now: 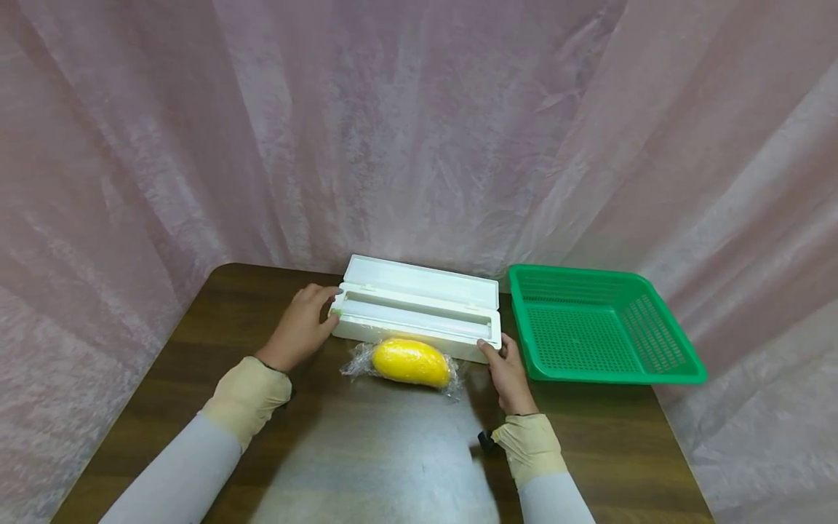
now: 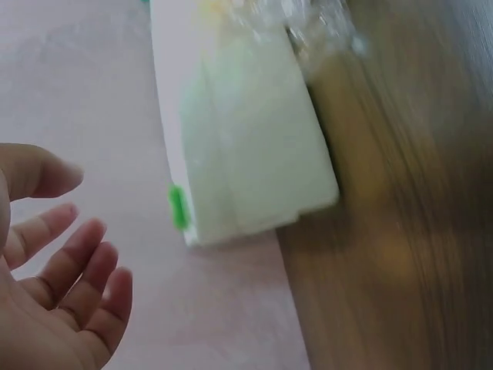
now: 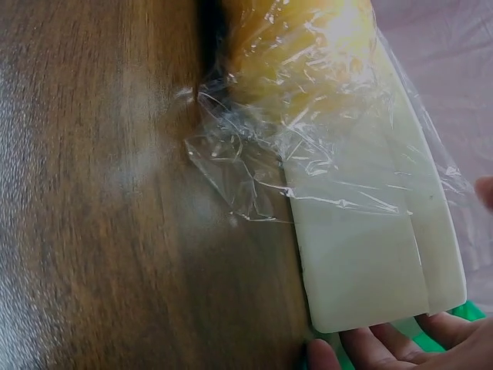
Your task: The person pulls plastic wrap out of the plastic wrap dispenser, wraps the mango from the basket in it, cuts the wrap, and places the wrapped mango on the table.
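Observation:
A white cling film dispenser lies on the table with its lid raised at the back and a pale roll inside. In front sits a yellow oblong, fruit-like thing wrapped in clear film. My left hand is at the dispenser's left end, by a small green slider; the left wrist view shows its bent fingers apart from the box. My right hand is at the right end. Its fingers touch or nearly touch that end, and the thumb stands apart from them.
A green plastic basket stands at the right, close to the dispenser's right end. The brown wooden table runs back to a pink curtain hanging close behind.

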Motion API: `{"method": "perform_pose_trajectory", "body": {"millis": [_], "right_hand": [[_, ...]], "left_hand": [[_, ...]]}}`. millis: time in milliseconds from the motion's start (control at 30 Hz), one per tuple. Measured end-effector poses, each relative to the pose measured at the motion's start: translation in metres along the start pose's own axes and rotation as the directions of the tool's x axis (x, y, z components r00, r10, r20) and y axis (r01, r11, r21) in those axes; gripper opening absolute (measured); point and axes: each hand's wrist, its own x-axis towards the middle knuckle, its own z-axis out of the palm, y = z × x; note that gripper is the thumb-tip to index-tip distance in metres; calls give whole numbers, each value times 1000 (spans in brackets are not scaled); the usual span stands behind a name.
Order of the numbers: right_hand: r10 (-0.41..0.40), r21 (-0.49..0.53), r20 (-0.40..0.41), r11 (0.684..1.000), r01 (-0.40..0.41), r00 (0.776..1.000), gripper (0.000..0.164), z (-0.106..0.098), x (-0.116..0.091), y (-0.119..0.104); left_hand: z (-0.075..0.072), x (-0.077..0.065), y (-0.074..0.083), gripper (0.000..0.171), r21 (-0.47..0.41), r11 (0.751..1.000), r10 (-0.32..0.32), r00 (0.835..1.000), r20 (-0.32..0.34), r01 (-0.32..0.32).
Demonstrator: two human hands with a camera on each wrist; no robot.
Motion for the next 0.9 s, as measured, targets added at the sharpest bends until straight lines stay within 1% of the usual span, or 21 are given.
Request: {"method": "perform_pose_trajectory", "body": {"millis": [33,167,267,367,500,600,700,833,900], "right_hand": [[-1,-6,1,1000,1,1000,66,1,-3,-4],[-6,-22,-15,1000,6,1000,66,2,-2,-2],[-16,-17,-27,1000,15,1000,68,0,7,9],[-15,-17,-28,1000,14,999,65,0,8,10],[-3,-14,-26,1000,3,1000,61,0,10,11],[5,-6,-26,1000,-6,1000,59,-2,11,11],[4,-2,-28,1000,-4,1000,61,-3,11,11],[-7,0,-50,1000,7,999,67,-4,5,11],[-34,-16,-71,999,33,997,68,-2,-2,11]], "left_hand": [[1,-2,4,38,-7,1000,13,1000,-10,-13],[7,-11,23,33,-37,996,81,996,-34,-82],[16,-19,38,27,-54,988,144,989,-39,-146],[27,-26,50,23,-57,974,217,976,-23,-218],[46,-34,63,26,-47,954,298,954,13,-297],[58,-40,70,31,-8,945,326,945,39,-326],[67,-45,75,35,34,939,340,939,62,-342],[74,-47,80,40,63,934,347,935,70,-351],[76,-48,81,42,76,934,345,936,69,-349]]}}
